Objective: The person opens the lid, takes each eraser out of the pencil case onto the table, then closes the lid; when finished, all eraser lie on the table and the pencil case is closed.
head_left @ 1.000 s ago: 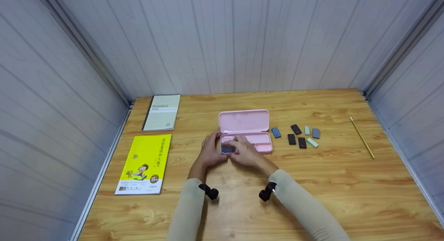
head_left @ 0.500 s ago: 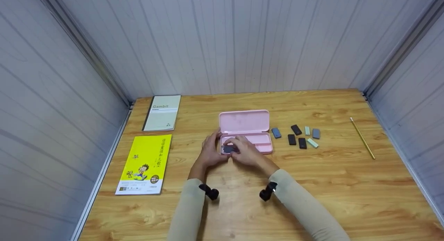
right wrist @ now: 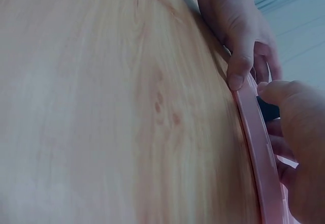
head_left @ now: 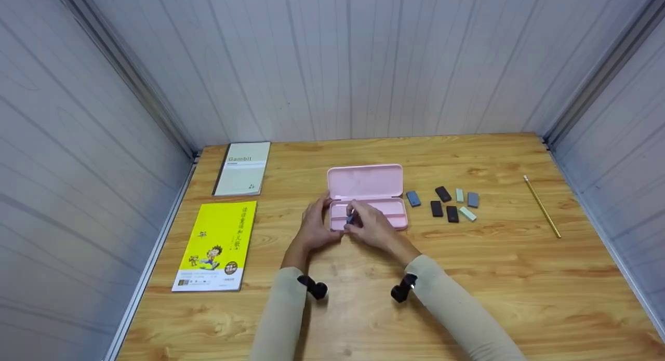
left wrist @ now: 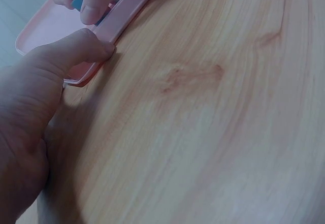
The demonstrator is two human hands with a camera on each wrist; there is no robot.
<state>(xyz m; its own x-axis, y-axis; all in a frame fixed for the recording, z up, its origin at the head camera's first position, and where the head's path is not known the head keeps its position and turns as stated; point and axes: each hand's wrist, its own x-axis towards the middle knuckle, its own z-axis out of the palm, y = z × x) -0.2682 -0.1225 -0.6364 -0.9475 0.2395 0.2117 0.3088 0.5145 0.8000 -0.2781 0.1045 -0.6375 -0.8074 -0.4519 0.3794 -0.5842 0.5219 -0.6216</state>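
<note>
An open pink pencil case [head_left: 365,182] lies on the wooden table, its lid folded back. At its left end my left hand [head_left: 315,227] holds it, the thumb [left wrist: 91,49] pressed on the front rim in the left wrist view. Over the front left part of the tray, my right hand [head_left: 371,227] pinches a small dark blue eraser [head_left: 349,218] between thumb and fingers. In the right wrist view that eraser [right wrist: 268,109] is partly covered by the fingers. Whether it touches the tray floor is hidden.
Right of the case lie several loose erasers: a blue one [head_left: 413,198], black ones [head_left: 437,209] and pale green ones [head_left: 468,214]. A gold pencil [head_left: 542,206] lies farther right. A yellow book [head_left: 218,241] and a grey notebook [head_left: 242,169] lie at left.
The eraser in my right hand has gone from lying flat at the tray's left end to a raised, turned position slightly to the right. My left hand stays put.
</note>
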